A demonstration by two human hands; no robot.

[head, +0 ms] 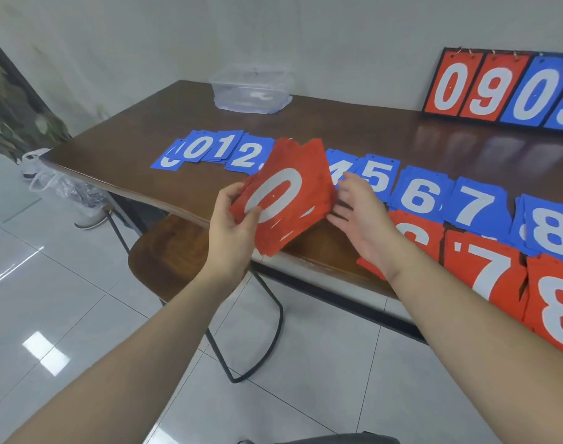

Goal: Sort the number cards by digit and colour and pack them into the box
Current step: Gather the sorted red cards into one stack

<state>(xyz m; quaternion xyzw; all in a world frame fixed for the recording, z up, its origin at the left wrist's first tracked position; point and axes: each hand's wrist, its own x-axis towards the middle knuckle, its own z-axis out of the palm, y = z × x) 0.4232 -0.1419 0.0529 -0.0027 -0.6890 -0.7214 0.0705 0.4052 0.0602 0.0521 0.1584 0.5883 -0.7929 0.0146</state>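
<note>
The left hand (233, 216) grips a fanned stack of red number cards (289, 195), a white 0 on top, held above the front edge of the dark wooden table (370, 129). The right hand (358, 208) touches the stack's right side with fingers loosely spread, apparently squaring it. Blue number cards (418, 193) lie in digit piles along the table; red piles (485, 270) sit at its front right. This looks like gathering; next, carry the stack to the clear plastic box (251, 91) at the back edge.

"0" on held red cards (286, 197), "0909" on scoreboard (504, 91)
</note>
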